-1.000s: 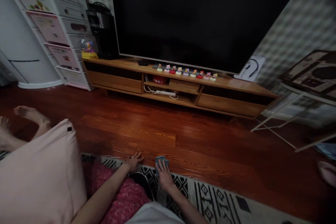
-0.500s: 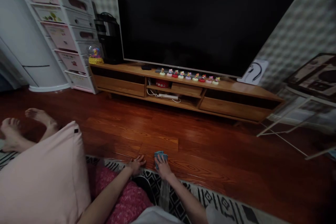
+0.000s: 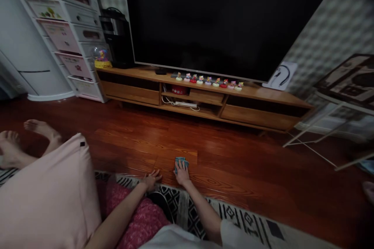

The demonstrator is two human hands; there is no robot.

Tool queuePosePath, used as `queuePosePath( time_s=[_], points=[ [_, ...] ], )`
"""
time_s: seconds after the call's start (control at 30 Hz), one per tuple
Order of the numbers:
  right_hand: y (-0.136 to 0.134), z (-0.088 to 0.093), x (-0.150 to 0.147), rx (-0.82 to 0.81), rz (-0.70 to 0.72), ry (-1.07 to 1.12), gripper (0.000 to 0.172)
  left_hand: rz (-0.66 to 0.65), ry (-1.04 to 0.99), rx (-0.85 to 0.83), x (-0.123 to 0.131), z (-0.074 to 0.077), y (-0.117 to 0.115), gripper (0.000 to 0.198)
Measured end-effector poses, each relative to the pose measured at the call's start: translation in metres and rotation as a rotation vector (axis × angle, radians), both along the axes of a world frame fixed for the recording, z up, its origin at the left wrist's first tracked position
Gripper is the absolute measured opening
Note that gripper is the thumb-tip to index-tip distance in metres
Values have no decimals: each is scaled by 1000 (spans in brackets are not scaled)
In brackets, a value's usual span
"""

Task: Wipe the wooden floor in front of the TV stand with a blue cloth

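My right hand (image 3: 182, 173) presses down on a small folded blue cloth (image 3: 180, 161) lying on the red-brown wooden floor (image 3: 233, 163), fingers laid over it. Resting flat at the edge of the black-and-white patterned rug (image 3: 233, 214), my left hand (image 3: 151, 179) has its fingers spread and touches the floor, holding nothing. A pink cushion (image 3: 46, 198) lies over my lap on the left, above pink patterned fabric (image 3: 134, 218).
A low wooden TV stand (image 3: 204, 97) carries a large dark television (image 3: 222, 19), a row of small figurines (image 3: 209, 80) and a black appliance (image 3: 115, 37). White drawers (image 3: 64, 35) stand at left. Another person's bare feet (image 3: 26, 140) lie at left. A white wire-legged table (image 3: 330, 116) is at right.
My right hand has slid the blue cloth forward across the floor, away from the rug. The left hand stays planted at the rug's edge.
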State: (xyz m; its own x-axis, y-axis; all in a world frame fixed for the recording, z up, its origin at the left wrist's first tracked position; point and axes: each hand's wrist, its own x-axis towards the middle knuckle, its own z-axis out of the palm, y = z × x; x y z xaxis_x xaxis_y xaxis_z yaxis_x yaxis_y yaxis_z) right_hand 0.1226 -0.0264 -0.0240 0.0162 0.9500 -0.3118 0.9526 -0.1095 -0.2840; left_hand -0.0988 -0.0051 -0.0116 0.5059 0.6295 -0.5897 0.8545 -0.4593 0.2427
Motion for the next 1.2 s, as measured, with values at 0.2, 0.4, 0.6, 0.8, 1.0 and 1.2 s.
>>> queuePosePath(
  time_s=[0.2,0.4,0.6,0.8,1.0,1.2],
  points=[
    [-32,-27,47,40,-30,-69,65,-5,-21,-12,0,-5,2,81],
    [-122,-71,97,87,-82,-107,62,-16,14,2,0,1,0,79],
    [-67,-43,110,59,-225,-179,61,-25,23,-2,1,8,-1,80],
    [12,-4,96,39,-267,-202,59,-9,-4,9,0,1,0,76],
    [-28,-32,60,75,-70,-140,61,3,6,-2,1,2,-1,77],
    [-109,-69,38,147,108,2,61,13,-34,-10,-1,-6,0,74]
  ],
)
